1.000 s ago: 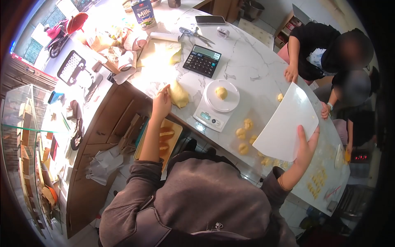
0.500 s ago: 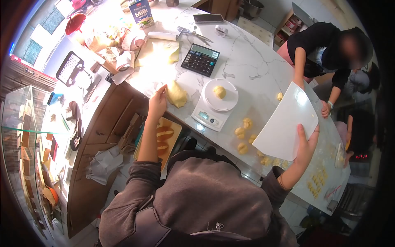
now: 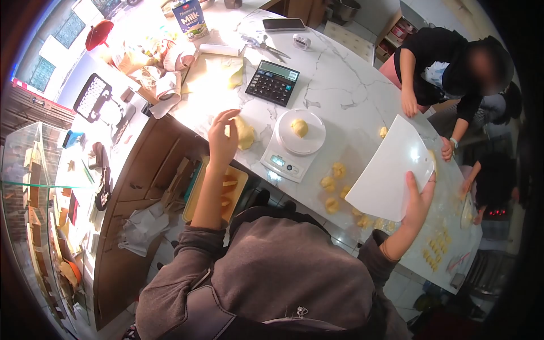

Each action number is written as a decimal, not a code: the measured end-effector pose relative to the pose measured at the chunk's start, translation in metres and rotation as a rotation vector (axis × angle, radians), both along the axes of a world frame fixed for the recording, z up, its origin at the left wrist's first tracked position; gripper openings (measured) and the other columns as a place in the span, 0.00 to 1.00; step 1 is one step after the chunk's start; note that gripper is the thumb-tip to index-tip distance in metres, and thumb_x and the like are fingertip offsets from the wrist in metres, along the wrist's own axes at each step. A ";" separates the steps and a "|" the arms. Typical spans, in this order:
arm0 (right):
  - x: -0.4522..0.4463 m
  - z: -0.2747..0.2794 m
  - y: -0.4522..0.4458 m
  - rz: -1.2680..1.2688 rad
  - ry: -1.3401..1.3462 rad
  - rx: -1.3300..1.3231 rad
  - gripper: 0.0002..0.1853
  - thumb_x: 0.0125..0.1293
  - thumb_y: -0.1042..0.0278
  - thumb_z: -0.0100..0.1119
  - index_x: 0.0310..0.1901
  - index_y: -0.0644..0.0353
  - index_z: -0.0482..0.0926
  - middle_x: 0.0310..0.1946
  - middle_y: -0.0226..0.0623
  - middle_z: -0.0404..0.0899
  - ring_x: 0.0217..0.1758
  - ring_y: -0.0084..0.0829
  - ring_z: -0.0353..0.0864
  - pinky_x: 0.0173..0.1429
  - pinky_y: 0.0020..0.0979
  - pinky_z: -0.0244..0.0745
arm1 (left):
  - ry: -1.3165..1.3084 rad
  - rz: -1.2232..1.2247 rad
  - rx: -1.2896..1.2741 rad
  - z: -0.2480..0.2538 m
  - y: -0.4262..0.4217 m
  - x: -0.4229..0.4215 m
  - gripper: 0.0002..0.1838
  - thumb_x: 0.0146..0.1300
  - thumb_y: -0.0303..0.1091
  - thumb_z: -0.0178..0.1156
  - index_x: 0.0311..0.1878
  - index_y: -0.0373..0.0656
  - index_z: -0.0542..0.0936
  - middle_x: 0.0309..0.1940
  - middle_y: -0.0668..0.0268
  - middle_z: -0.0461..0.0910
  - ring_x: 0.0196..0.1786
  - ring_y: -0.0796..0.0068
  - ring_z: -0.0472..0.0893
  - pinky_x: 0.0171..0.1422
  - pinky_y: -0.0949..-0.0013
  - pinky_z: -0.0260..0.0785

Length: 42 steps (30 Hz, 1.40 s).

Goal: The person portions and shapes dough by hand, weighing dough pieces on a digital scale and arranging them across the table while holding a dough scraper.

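My left hand [image 3: 222, 140] is raised beside a large yellow lump of dough [image 3: 244, 134] at the table's near edge. Its fingers are curved and apart, with nothing held; whether a fingertip touches the dough I cannot tell. A large white plastic dough scraper [image 3: 386, 173] is gripped at its lower right side by my right hand [image 3: 418, 198], above the table. Between my hands stands a white kitchen scale [image 3: 288, 164], lit up, carrying a round dough ball [image 3: 299, 128]. Several dough pieces [image 3: 331, 204] lie right of the scale, some partly hidden under the scraper.
A calculator [image 3: 272, 83], scissors [image 3: 266, 48], phone [image 3: 284, 24] and milk carton [image 3: 190, 20] are behind the scale. Across the table, a person in black [image 3: 433, 62] works close to the scraper. Small dough pieces [image 3: 436, 249] lie far right. A yellow tray [image 3: 243, 180] sits below my left forearm.
My left hand has risen and turned beside the large dough, its fingers lifting. My right hand and the scraper stay nearly in place. The other person's hand has shifted near the scraper's top.
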State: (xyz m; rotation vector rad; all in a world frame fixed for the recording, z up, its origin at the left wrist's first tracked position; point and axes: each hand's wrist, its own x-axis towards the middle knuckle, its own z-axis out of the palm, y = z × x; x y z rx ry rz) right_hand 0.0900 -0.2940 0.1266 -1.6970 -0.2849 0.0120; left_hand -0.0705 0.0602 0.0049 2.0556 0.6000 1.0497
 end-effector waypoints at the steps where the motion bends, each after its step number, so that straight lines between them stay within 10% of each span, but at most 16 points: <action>1: 0.000 -0.001 0.002 0.002 0.003 0.007 0.29 0.59 0.73 0.59 0.60 0.65 0.60 0.53 0.38 0.69 0.55 0.27 0.68 0.61 0.28 0.60 | 0.018 -0.083 -0.060 0.005 -0.004 0.005 0.14 0.56 0.18 0.49 0.44 0.37 0.78 0.43 0.56 0.78 0.46 0.61 0.78 0.51 0.67 0.69; 5: 0.007 -0.006 0.015 0.063 0.082 0.013 0.27 0.58 0.74 0.59 0.59 0.65 0.61 0.52 0.37 0.70 0.53 0.28 0.69 0.59 0.28 0.62 | 0.202 -0.328 -0.163 0.006 -0.019 0.034 0.20 0.55 0.17 0.50 0.51 0.41 0.77 0.50 0.60 0.76 0.47 0.70 0.77 0.51 0.72 0.70; 11: 0.030 -0.056 0.088 0.272 -0.012 -0.135 0.27 0.56 0.73 0.61 0.56 0.67 0.61 0.48 0.43 0.72 0.49 0.30 0.73 0.54 0.29 0.68 | 0.290 -0.498 0.145 -0.020 -0.039 0.079 0.23 0.51 0.20 0.57 0.54 0.42 0.75 0.48 0.57 0.76 0.47 0.58 0.76 0.52 0.64 0.70; 29: 0.023 -0.111 0.166 0.182 -0.086 -0.307 0.32 0.56 0.74 0.57 0.56 0.77 0.51 0.46 0.60 0.71 0.49 0.48 0.75 0.52 0.37 0.70 | 0.428 -0.369 -0.435 -0.011 -0.042 0.090 0.12 0.51 0.30 0.63 0.37 0.33 0.80 0.28 0.59 0.82 0.30 0.74 0.81 0.35 0.73 0.75; 42: 0.029 -0.145 0.170 -0.071 -0.017 -0.189 0.36 0.55 0.69 0.59 0.57 0.81 0.50 0.47 0.62 0.70 0.51 0.50 0.74 0.55 0.37 0.68 | 0.303 -0.299 -0.101 -0.022 -0.044 0.086 0.08 0.50 0.29 0.60 0.34 0.36 0.80 0.25 0.56 0.79 0.30 0.67 0.80 0.37 0.69 0.71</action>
